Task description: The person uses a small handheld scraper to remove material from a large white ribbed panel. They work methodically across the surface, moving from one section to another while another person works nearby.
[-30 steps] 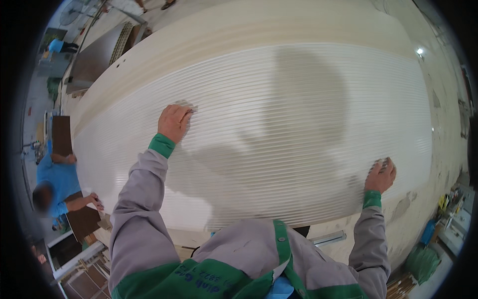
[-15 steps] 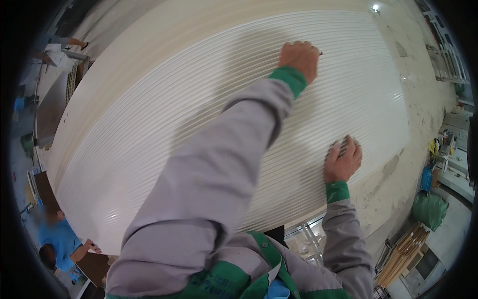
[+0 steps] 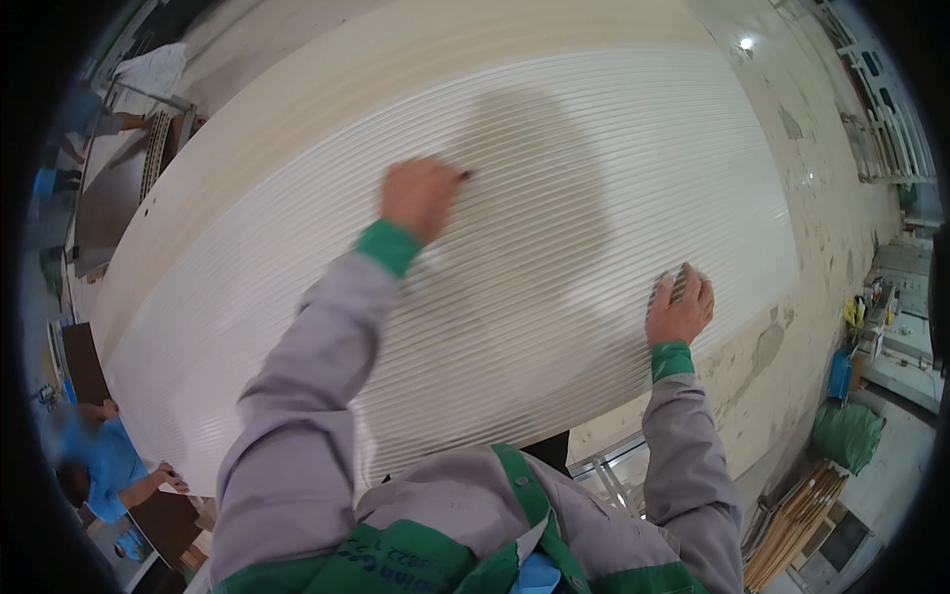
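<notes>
A large white panel with fine parallel ridges (image 3: 554, 356) stretches out in front of me. Over its middle left part is my left hand (image 3: 421, 198), blurred by motion and closed, with the dark tip of something small (image 3: 465, 175) poking out on its right side. Most of that small thing is hidden in the fist, so its kind does not show. My right hand (image 3: 679, 312) rests on the ridges near the panel's right front edge, its fingers spread and a little bent, with nothing in them.
At the lower left a person in a blue shirt (image 3: 109, 475) has a hand at the panel's edge. A stained pale floor (image 3: 762, 346) lies to the right. Beyond it are a green sack (image 3: 848, 436), a bundle of wooden strips (image 3: 797, 525) and a blue container (image 3: 840, 374).
My left hand has swept left and toward me across the panel, with the small dark thing still in it. My right hand has stayed almost in place.
</notes>
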Demonstrator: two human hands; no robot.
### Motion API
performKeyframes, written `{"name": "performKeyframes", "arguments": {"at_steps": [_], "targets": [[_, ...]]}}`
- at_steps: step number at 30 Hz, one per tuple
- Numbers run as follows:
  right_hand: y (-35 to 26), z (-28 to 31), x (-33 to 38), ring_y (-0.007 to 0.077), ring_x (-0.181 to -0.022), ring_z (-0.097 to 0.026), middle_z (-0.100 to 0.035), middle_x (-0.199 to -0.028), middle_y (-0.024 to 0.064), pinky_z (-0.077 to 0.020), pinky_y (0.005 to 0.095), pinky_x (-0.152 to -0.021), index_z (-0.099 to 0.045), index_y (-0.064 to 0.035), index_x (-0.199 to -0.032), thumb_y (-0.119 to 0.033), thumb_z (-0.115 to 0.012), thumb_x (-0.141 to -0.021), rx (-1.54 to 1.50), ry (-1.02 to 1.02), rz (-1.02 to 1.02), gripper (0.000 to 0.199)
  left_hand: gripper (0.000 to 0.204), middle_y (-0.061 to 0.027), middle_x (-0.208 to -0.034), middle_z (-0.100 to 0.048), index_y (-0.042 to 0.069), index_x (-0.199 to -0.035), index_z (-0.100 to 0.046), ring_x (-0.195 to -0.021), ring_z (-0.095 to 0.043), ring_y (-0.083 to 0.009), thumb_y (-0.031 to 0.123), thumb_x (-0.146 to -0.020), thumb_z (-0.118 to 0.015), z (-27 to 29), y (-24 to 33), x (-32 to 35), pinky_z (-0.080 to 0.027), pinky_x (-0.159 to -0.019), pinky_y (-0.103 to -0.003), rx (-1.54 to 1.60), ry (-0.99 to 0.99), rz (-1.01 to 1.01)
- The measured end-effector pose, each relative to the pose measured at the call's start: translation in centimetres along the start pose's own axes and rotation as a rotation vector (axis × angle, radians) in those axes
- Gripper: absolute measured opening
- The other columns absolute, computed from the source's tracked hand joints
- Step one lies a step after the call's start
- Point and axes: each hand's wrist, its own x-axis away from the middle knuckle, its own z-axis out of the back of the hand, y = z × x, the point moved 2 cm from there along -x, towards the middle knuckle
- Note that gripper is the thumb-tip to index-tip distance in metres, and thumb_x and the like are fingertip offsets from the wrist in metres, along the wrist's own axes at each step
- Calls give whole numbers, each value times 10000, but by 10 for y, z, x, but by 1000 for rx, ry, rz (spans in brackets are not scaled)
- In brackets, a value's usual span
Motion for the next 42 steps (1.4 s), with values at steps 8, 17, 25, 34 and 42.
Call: {"name": "performKeyframes", "arguments": {"at_steps": [8,17,25,34,42], "targets": [[-1,-2,-1,381,-1410,-382,-469,-1478,211,-261,523,-1184,-542,-98,-1416,-372,-589,-968,42,-8,-12,527,140,-52,-1031,-699,144,-1064,-714,-986,-635,-271,176,-955,-632,187,-157,256,-461,-853,-422,-415,-179,413],[-4,0,-2,350,-1391,-411,-470,-1472,173,-309,497,-1164,-540,-107,-1416,-386,-539,-989,46,-31,-38,510,159,-68,-1080,-691,100,-1091,-692,-1023,-623,-304,177,-967,-629,219,-203,298,-484,-904,-447,-311,-212,461],[-7,-1,1,356,-1371,-428,-474,-1467,177,-328,495,-1153,-539,-103,-1413,-362,-543,-995,61,28,-25,491,135,-59,-1015,-684,108,-1053,-700,-970,-619,-285,183,-967,-628,197,-195,270,-474,-832,-426,-286,-161,359],[11,-14,-2,421,-1393,-383,-457,-1460,251,-288,550,-1166,-516,-65,-1432,-323,-558,-968,106,-4,15,533,128,-85,-871,-655,83,-995,-704,-832,-608,-308,162,-896,-685,106,-106,133,-493,-740,-423,-81,9,87],[2,-6,-3,416,-1416,-349,-439,-1470,254,-232,534,-1194,-508,-43,-1431,-327,-572,-960,23,-77,-46,553,115,-83,-899,-679,104,-900,-703,-911,-648,-287,160,-919,-605,-64,63,-97,-530,-812,-418,6,-10,-48]]}}
